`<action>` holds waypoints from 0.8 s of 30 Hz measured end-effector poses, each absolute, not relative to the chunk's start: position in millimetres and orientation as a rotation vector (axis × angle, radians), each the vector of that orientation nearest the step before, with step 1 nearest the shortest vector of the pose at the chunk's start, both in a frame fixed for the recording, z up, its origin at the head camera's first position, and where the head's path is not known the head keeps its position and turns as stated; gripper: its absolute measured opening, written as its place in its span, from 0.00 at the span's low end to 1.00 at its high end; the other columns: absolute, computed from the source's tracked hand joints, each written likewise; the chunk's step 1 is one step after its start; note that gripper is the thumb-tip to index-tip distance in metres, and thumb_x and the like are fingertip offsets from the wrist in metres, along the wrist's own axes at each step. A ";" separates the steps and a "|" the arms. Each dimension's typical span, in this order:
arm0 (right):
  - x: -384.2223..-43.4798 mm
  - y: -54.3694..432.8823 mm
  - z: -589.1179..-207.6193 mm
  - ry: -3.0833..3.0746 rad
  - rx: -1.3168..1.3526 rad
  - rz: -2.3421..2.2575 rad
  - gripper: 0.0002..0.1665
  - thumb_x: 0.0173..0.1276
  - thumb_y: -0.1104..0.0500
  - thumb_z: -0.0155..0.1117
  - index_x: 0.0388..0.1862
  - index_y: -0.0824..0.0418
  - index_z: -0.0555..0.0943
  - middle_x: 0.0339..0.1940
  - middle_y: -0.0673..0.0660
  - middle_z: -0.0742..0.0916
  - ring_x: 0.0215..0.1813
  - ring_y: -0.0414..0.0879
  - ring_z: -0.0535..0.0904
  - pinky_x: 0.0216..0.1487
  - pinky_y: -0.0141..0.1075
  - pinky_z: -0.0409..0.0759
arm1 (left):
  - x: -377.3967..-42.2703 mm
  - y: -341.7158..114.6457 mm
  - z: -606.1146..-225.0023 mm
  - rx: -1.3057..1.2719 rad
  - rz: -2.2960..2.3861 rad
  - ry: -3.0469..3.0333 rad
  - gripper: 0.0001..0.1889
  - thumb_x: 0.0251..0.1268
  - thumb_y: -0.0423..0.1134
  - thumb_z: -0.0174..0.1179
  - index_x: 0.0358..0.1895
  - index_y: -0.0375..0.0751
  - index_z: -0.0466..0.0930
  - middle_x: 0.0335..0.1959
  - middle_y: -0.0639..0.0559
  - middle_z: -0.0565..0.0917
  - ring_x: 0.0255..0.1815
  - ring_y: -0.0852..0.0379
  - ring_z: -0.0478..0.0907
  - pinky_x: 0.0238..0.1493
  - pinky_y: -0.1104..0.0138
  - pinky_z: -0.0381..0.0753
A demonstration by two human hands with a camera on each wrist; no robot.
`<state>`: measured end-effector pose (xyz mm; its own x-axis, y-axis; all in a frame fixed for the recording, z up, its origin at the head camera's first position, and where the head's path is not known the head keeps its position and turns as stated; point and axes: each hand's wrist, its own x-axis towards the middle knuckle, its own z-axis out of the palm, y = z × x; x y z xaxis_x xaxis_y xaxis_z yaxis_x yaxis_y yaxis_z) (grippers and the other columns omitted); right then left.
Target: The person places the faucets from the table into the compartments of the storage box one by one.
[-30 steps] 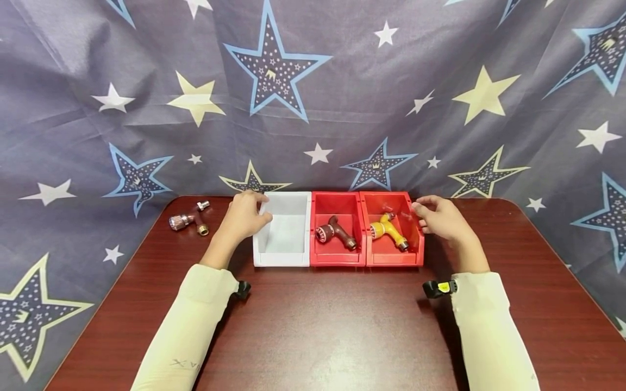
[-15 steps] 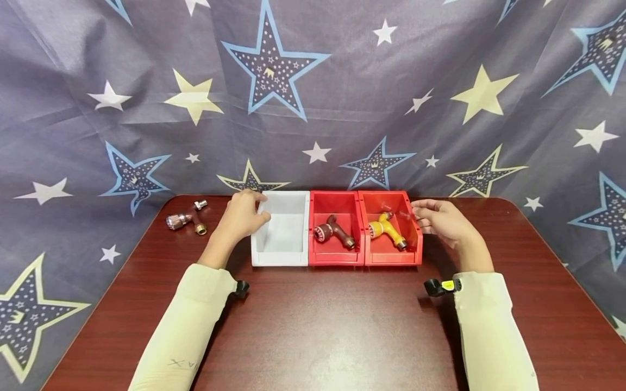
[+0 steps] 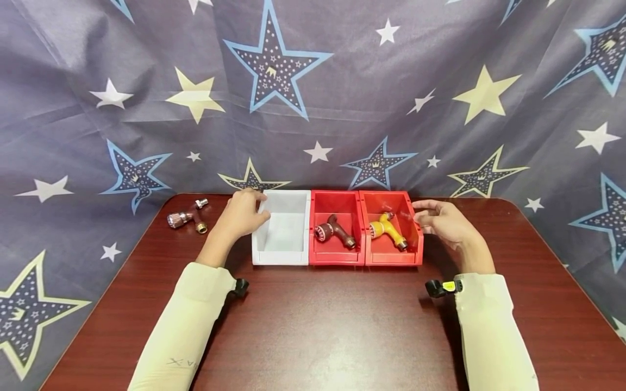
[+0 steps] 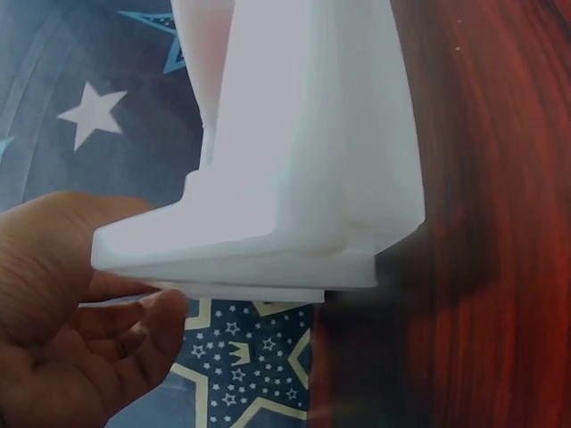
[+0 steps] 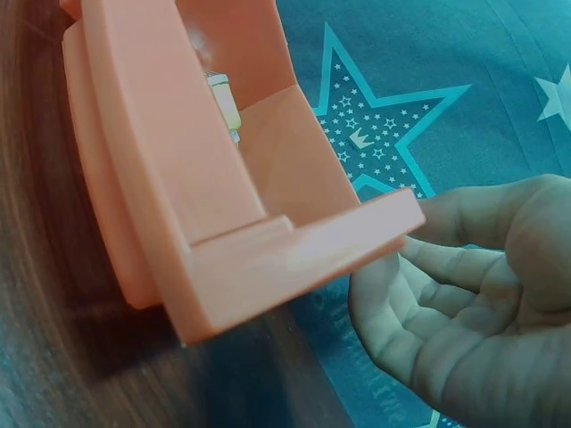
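Note:
Three bins stand side by side: a white bin [image 3: 283,231], a red bin [image 3: 337,258] in the middle and an orange-red bin [image 3: 393,258] at the right. My left hand [image 3: 243,214] pinches the white bin's outer wall, its thumb over the rim. My right hand [image 3: 446,224] holds the orange-red bin's outer side wall by its edge, fingers curled against it in the right wrist view. A brown faucet [image 3: 335,232] lies in the red bin. Inside the orange-red bin lies a yellow faucet [image 3: 388,231].
Another brown faucet with a silvery ribbed handle [image 3: 188,218] lies on the dark red-brown table [image 3: 323,320], left of my left hand. A star-patterned grey curtain [image 3: 342,98] hangs behind the table's back edge.
My right hand has come in closer around the orange-red bin's outer wall. The left hand, the bins and the faucets look the same.

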<state>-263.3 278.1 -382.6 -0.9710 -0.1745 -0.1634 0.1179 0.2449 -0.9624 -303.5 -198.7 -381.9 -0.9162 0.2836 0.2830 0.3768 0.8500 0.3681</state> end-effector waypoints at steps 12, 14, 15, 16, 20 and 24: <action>-262.3 278.4 -383.1 2.283 -0.061 -1.786 0.29 0.74 0.72 0.51 0.72 0.76 0.65 0.52 0.68 0.80 0.41 0.45 0.84 0.49 0.38 0.85 | -304.6 -205.8 -381.8 -0.549 -0.642 -2.720 0.18 0.67 0.40 0.60 0.52 0.29 0.86 0.43 0.38 0.85 0.40 0.44 0.80 0.43 0.50 0.79; -262.4 278.8 -383.3 2.276 -0.065 -1.791 0.29 0.74 0.71 0.52 0.72 0.76 0.65 0.52 0.68 0.81 0.41 0.45 0.84 0.49 0.38 0.85 | -304.9 -206.8 -381.2 -0.549 -0.637 -2.701 0.18 0.67 0.40 0.60 0.51 0.30 0.86 0.41 0.39 0.84 0.39 0.44 0.79 0.42 0.51 0.78; -262.5 279.0 -383.3 2.276 -0.069 -1.792 0.29 0.74 0.71 0.52 0.72 0.76 0.65 0.52 0.68 0.81 0.41 0.45 0.84 0.49 0.38 0.85 | -305.3 -207.8 -381.0 -0.548 -0.628 -2.689 0.17 0.67 0.39 0.60 0.51 0.30 0.86 0.42 0.39 0.84 0.40 0.44 0.80 0.44 0.50 0.78; -262.7 279.2 -383.5 2.275 -0.072 -1.794 0.29 0.74 0.71 0.52 0.72 0.76 0.65 0.51 0.67 0.81 0.41 0.44 0.84 0.48 0.38 0.85 | -305.4 -209.0 -380.7 -0.544 -0.620 -2.679 0.17 0.67 0.39 0.60 0.50 0.30 0.86 0.42 0.39 0.84 0.42 0.42 0.80 0.46 0.50 0.78; -263.7 278.6 -383.4 2.270 -0.077 -1.814 0.29 0.73 0.72 0.54 0.72 0.76 0.65 0.48 0.64 0.82 0.40 0.44 0.85 0.47 0.37 0.85 | -306.9 -217.9 -380.5 -0.518 -0.571 -2.660 0.15 0.66 0.38 0.58 0.48 0.30 0.86 0.47 0.36 0.85 0.52 0.35 0.80 0.57 0.45 0.76; -265.1 278.3 -383.3 2.267 -0.069 -1.816 0.31 0.73 0.72 0.56 0.73 0.76 0.65 0.47 0.63 0.83 0.40 0.44 0.85 0.47 0.36 0.85 | -309.5 -230.4 -381.2 -0.474 -0.549 -2.669 0.16 0.65 0.37 0.58 0.49 0.29 0.85 0.49 0.33 0.84 0.55 0.31 0.78 0.61 0.43 0.73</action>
<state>-265.1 278.3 -383.3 -0.9712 -0.1827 -0.1528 0.1092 0.2282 -0.9675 -309.5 -230.4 -381.2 -0.8735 0.2461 0.4201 0.3919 0.8674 0.3066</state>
